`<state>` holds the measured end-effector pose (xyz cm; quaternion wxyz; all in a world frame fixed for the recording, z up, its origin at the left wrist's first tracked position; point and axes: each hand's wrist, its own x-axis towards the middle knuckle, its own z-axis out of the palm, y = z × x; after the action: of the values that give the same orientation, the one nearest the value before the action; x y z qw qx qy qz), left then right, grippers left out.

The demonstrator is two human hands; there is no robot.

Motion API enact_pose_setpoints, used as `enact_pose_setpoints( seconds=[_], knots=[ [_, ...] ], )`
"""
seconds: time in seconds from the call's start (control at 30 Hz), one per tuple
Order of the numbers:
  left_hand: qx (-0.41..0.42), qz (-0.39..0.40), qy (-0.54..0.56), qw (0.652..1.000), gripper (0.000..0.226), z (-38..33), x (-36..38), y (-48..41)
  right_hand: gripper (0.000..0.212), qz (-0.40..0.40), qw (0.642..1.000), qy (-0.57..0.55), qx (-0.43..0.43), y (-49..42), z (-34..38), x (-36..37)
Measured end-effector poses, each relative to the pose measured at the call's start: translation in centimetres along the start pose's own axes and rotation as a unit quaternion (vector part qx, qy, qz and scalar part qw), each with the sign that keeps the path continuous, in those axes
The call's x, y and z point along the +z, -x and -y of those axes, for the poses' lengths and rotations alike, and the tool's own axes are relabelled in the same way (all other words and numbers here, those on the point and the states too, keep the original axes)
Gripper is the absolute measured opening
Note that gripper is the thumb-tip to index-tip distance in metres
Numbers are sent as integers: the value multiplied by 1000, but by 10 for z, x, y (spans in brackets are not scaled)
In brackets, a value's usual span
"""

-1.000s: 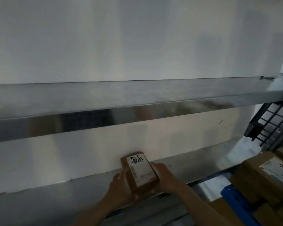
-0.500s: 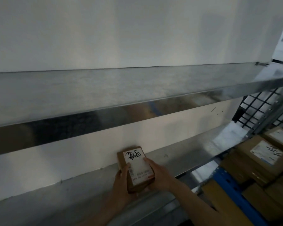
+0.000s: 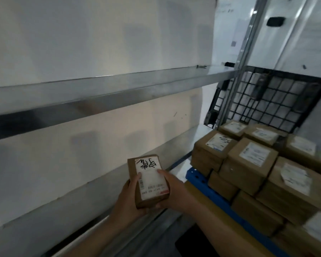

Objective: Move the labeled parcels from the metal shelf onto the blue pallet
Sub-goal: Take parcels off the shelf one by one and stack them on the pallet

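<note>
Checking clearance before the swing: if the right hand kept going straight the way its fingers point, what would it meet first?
The right hand points up-left across the parcel it grips. Beyond that, probably the wall panel behind the lower shelf, though depth is unclear.

Lighting: dim, cool, diffuse. Glare: streak on metal shelf (image 3: 119, 101) edge above the hands. Shadows: soft patches on wall. Blur: stacked parcels (image 3: 252, 160) right of the hands smeared. Edges: wide-angle bowing.

Held parcel (image 3: 148, 180): brown, white label, black scribble, red strip at bottom. Stacked parcels (image 3: 248, 164): brown, white labels. Pallet (image 3: 202, 184) was blue. Shelf (image 3: 100, 95) silver-grey. Mesh panel (image 3: 267, 101) black grid.
</note>
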<state>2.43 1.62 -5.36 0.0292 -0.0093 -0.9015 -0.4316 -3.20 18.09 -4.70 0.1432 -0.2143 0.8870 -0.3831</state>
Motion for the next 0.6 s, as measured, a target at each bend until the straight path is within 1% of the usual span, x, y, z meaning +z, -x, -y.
enact_pose_setpoints(
  seconds=[0.13,0.23,0.33,0.43,0.6],
  knots=[
    [49,44,33,997,102,-63,44,-2,102,-79,996,13,32,60,-27,-51],
    [98,90,12,991,110,-105,82,-1,103,-133,989,31,62,113,-47,-88],
    [134,141,12,981,108,-149,120,5,103,-176,979,48,96,167,-70,-120],
    [170,192,-5,967,107,-187,156,7,102,-222,965,56,128,214,-89,-146],
    [246,246,-32,937,102,-250,207,2,104,-311,932,46,182,277,-110,-180]
  ],
)
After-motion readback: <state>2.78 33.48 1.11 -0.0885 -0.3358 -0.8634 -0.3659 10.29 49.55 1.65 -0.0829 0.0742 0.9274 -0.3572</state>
